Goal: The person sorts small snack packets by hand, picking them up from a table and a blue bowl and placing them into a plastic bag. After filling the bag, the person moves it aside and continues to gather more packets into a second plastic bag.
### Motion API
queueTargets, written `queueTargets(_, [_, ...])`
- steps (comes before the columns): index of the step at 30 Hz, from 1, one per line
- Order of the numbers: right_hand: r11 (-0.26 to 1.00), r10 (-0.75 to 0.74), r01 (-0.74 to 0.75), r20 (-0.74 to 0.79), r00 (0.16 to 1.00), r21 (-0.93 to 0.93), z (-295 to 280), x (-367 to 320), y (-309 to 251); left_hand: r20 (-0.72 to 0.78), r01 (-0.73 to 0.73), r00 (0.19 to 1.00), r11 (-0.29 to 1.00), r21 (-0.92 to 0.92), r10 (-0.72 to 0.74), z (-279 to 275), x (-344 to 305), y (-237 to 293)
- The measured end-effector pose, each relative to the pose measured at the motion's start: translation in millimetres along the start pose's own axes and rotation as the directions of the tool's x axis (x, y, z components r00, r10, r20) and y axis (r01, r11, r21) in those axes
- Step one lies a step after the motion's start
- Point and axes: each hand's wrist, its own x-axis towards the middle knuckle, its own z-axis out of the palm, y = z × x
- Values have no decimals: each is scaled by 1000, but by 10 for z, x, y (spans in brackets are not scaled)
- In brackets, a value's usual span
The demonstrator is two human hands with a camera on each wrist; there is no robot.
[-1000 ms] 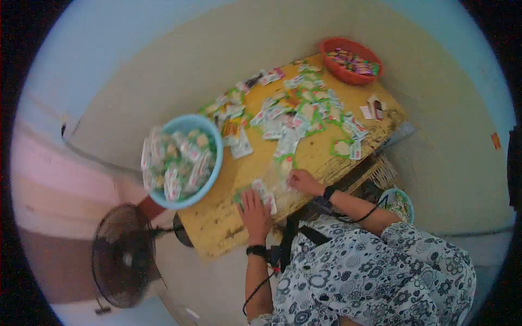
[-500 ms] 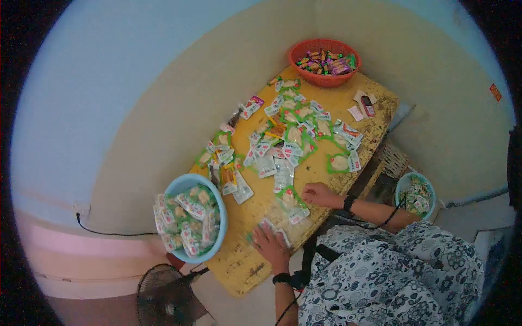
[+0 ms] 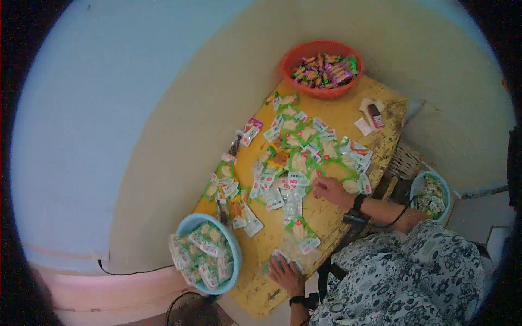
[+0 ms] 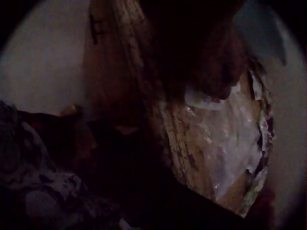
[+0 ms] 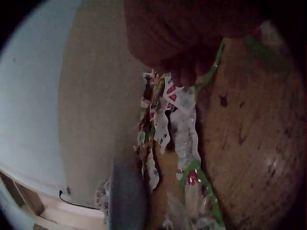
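My left hand (image 3: 286,274) rests, fingers extended, on white and green snack packets (image 3: 278,255) near the table's front. A clear plastic bag (image 4: 223,148) lies beside that hand; in the head view it spreads towards a green-edged packet (image 3: 300,231). My right hand (image 3: 334,193) is at the near side of the packet pile, fingers bent downward. In the right wrist view, its fingertips are right at a green-edged packet (image 5: 206,81) and white packets (image 5: 184,129). Whether the fingers pinch one I cannot tell.
A blue basin (image 3: 236,261) of bagged packets stands at the table's left end. A red basket (image 3: 288,70) of purple-wrapped snacks is at the far end. A phone (image 3: 375,115) lies at the right edge. Another small basin (image 3: 447,195) stands below, right of the yellow table (image 3: 261,296).
My right hand has moved from beside the clear bag up to the packet pile. My left hand stays on its packets. The head view has swung, shifting the table.
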Motion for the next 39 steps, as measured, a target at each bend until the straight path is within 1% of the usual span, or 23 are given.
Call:
queueTargets(3, [949, -72, 78, 30, 997, -307, -128, 349, -326, 124, 6, 992, 1000, 22, -8, -34, 56, -9])
queueTargets(6, [935, -148, 136, -11, 989, -327, -30, 699, -412, 160, 16, 987, 996, 83, -29, -84, 92, 53])
queueTargets(7, [901, -193, 177, 1, 981, -396, 19, 838, -443, 128, 5, 992, 995, 98, -18, -41, 74, 32])
queueTargets(9, [809, -284, 259, 35, 958, -528, 135, 1137, -518, 62, -16, 998, 992, 126, 8, 76, 46, -19])
queueTargets(11, [736, -350, 340, 102, 931, -585, 266, 1462, -464, 79, -15, 997, 990, 143, 4, 99, 38, -29])
queueTargets(12, [694, -361, 365, 138, 922, -621, 351, 1608, -483, 106, -17, 994, 990, 138, 2, 56, 60, -33])
queueTargets(15, [557, -342, 432, 278, 898, -709, 576, 1918, -566, 118, 17, 993, 998, 67, -25, -47, 116, 54])
queueTargets(18, [290, -466, 492, 328, 822, -821, 816, 2131, -325, 84, 10, 996, 998, 60, -15, -77, 102, 88])
queueTargets(19, [271, -398, 462, 339, 852, -844, 848, 2169, -224, 128, 9, 992, 998, 68, -17, -174, 115, 105])
queueTargets(21, [210, -296, 417, 349, 889, -884, 861, 2193, -89, 175, 0, 985, 996, 87, -15, -192, 119, 104])
queueTargets(22, [221, -183, 398, 363, 914, -891, 869, 2200, -190, 167, 6, 986, 997, 79, -20, -187, 114, 99])
queueTargets(23, [227, -67, 377, 372, 926, -898, 844, 2168, -445, 160, 13, 987, 998, 69, -24, -173, 106, 94])
queueTargets(24, [227, 50, 355, 375, 926, -907, 839, 2145, -582, 152, 19, 988, 998, 57, -27, -149, 92, 88])
queueTargets(27, [187, 0, 437, 445, 895, -880, 821, 2098, -544, 147, 9, 989, 998, 56, -17, -131, 75, 62])
queueTargets(30, [268, -41, 384, 388, 921, -884, 782, 2079, -572, 100, -17, 995, 998, 54, 12, -145, 62, 60])
queueTargets(31, [369, -227, 442, 382, 896, -817, 757, 2029, -602, 75, -23, 997, 998, 55, 19, -111, 47, 51])
queueTargets(32, [449, -401, 510, 344, 849, -734, 704, 1955, -629, 52, -29, 998, 998, 54, 26, -56, 45, 25])
queueTargets(33, [503, -552, 582, 281, 785, -639, 668, 1868, -707, 34, -33, 999, 998, 47, 31, -53, 44, 6])
queueTargets(34, [668, -445, 513, 263, 856, -539, 646, 1748, -893, 44, -27, 999, 998, 54, 25, -60, 48, 15])
queueTargets(35, [805, -323, 410, 263, 909, -429, 622, 1602, -1078, 54, -22, 998, 998, 59, 19, -70, 52, 18])
queueTargets(36, [909, -192, 277, 276, 942, -311, 582, 1438, -1234, 66, -20, 998, 998, 65, 15, -78, 49, 28])
queueTargets(38, [988, -73, 117, 356, 932, -105, 486, 1087, -1332, 36, -46, 998, 993, 104, 42, 58, 50, -50])
queueTargets(39, [1000, -10, 14, 400, 917, -6, 450, 889, -1344, 31, -60, 998, 991, 123, 56, 96, 25, -74])
